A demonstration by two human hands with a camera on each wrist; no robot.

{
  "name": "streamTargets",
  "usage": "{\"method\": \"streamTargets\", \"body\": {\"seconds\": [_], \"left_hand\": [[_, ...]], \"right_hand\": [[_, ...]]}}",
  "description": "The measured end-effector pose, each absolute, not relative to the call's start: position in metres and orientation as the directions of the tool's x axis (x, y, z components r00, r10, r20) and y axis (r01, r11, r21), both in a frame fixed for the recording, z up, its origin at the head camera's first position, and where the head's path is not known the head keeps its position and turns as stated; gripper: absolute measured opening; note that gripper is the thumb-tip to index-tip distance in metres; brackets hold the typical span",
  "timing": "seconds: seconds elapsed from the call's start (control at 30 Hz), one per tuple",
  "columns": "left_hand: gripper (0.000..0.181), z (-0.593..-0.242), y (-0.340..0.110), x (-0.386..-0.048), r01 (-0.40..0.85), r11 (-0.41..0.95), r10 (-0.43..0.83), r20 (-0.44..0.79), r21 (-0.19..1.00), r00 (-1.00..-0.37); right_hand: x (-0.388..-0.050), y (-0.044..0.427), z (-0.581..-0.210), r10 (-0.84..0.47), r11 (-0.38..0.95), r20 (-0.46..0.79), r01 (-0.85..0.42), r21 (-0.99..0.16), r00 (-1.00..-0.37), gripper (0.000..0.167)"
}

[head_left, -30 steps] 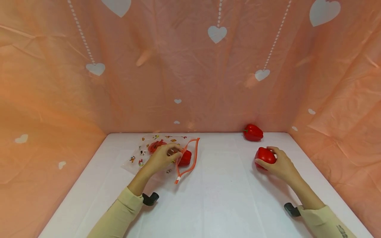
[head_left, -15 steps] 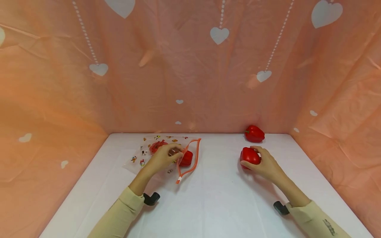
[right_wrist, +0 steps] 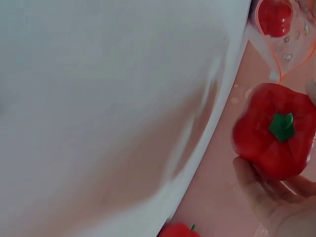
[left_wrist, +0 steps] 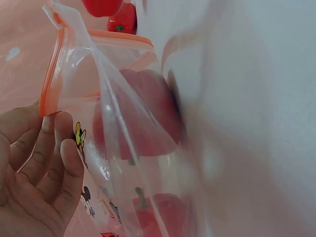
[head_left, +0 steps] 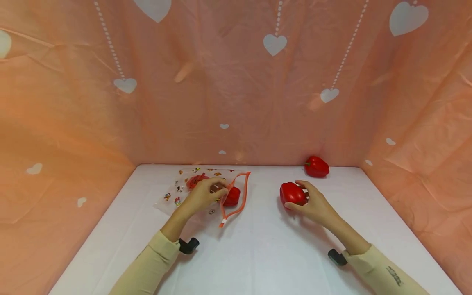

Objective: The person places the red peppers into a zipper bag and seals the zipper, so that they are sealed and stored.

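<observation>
The left hand [head_left: 207,194] was on the clear bag [head_left: 178,200], its grip pinching the orange rim [head_left: 246,190] between thumb and curled fingers, so the mouth gaped toward three o'clock. The bag lay on the table [head_left: 250,254] at about ten o'clock from the table's middle, cartoon figures printed over its wall. Inside were two red peppers: the near pepper [head_left: 232,197] sat just within the mouth, and the inner pepper [head_left: 197,180] lay between nine and ten o'clock from it, deeper in. The left wrist view showed their green stems facing each other through the plastic.

The right hand [head_left: 313,205] had its grip closed around the held pepper [head_left: 292,195], thumb on one side and fingers on the other. That pepper was outside the bag, at three o'clock from the mouth and apart from it, with a shadow on the table below. In the right wrist view its green stem faced the camera.

A loose pepper [head_left: 316,166] lay on its side near the table's far edge, at one o'clock from the held one, its stem toward nine o'clock. Pale sleeves [head_left: 155,256] covered both forearms, and behind the table hung an orange cloth [head_left: 250,102] with white hearts.
</observation>
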State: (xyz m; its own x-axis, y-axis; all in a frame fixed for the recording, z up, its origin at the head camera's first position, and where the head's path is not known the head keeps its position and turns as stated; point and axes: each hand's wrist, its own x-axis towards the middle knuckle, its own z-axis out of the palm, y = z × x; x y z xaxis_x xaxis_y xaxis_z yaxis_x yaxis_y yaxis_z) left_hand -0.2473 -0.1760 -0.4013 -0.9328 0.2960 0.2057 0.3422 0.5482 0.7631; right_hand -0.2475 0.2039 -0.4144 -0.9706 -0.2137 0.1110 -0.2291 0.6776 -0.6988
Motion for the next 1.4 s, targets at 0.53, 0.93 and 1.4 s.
{"method": "streamTargets", "body": {"seconds": [0.53,0.93,1.4], "left_hand": [[0.017,-0.399,-0.176,-0.246,0.336,0.541,0.292,0.202,0.771,-0.935],[0.016,-0.401,-0.178,-0.246,0.356,0.527,0.307,0.217,0.771,-0.926],[0.017,-0.396,-0.177,-0.245,0.346,0.532,0.305,0.206,0.773,-0.930]], "right_hand": [[-0.249,0.171,-0.423,-0.264,0.530,0.068,-0.203,-0.823,-0.962,0.082],[-0.249,0.148,-0.427,-0.353,0.489,0.082,-0.259,-0.833,-0.932,0.073],[-0.250,0.125,-0.429,-0.419,0.493,0.089,-0.309,-0.813,-0.904,0.070]]}}
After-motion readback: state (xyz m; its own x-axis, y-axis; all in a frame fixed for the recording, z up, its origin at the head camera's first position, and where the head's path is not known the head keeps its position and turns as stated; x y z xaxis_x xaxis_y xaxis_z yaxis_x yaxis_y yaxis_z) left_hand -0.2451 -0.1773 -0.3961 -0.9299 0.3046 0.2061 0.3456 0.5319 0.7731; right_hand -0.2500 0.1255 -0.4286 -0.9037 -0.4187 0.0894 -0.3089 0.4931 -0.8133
